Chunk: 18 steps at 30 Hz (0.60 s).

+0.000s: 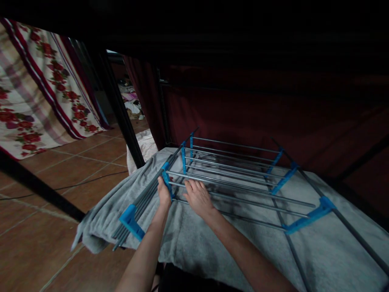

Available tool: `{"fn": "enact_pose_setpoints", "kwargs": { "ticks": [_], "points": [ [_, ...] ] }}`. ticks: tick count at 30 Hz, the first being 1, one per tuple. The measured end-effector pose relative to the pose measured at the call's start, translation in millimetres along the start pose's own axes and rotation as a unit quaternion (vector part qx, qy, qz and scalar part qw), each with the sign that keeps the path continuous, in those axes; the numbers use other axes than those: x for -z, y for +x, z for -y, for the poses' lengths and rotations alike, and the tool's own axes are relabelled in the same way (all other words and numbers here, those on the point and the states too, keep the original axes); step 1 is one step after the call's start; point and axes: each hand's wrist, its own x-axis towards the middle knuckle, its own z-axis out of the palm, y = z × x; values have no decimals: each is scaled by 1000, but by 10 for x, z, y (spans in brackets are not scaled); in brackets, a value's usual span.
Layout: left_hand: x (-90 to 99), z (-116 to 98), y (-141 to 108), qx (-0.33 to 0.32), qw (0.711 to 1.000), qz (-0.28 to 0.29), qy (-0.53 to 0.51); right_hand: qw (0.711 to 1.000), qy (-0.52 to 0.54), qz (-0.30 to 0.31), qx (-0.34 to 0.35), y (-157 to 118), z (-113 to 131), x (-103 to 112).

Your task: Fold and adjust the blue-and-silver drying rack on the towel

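A partly assembled rack of metal tubes with blue plastic brackets lies on a grey blanket [188, 251]. My left hand [164, 194] is closed around the blue bracket [165, 175] at the rack's near left corner. Just to its right, my right hand [198, 198] has its fingers curled over a metal tube [243, 198] that runs to the right; its thumb points toward the bracket. The far end of that tube lies by a large blue bracket [310, 217] on the right. Fingertips of both hands are partly hidden behind the parts.
Loose tubes [146, 202] lie bundled at the left beside another blue bracket [131, 221]. Dark bed-frame posts [121, 109] stand at the left, with a dark beam overhead. A maroon curtain [231, 109] hangs behind. A floral cloth [51, 89] hangs over the tiled floor [91, 156].
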Motion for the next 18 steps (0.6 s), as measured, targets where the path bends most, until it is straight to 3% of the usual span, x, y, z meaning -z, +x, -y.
{"fn": "enact_pose_setpoints", "kwargs": {
  "ticks": [3, 7, 13, 18],
  "points": [
    [119, 35, -65, -28, 999, -21, 21, 999, 22, -43, -2, -530, -125, -96],
    [304, 146, -240, -55, 996, -31, 66, 985, 38, -93, -142, -1444, -537, -450],
    [497, 322, -455, -44, 985, -16, 169, 914, 100, -219, -327, -2682, -1294, -922],
    [562, 277, -534, -7, 965, 39, 260, 855, 135, -320, -384, -3232, -1609, -963]
  ]
}}
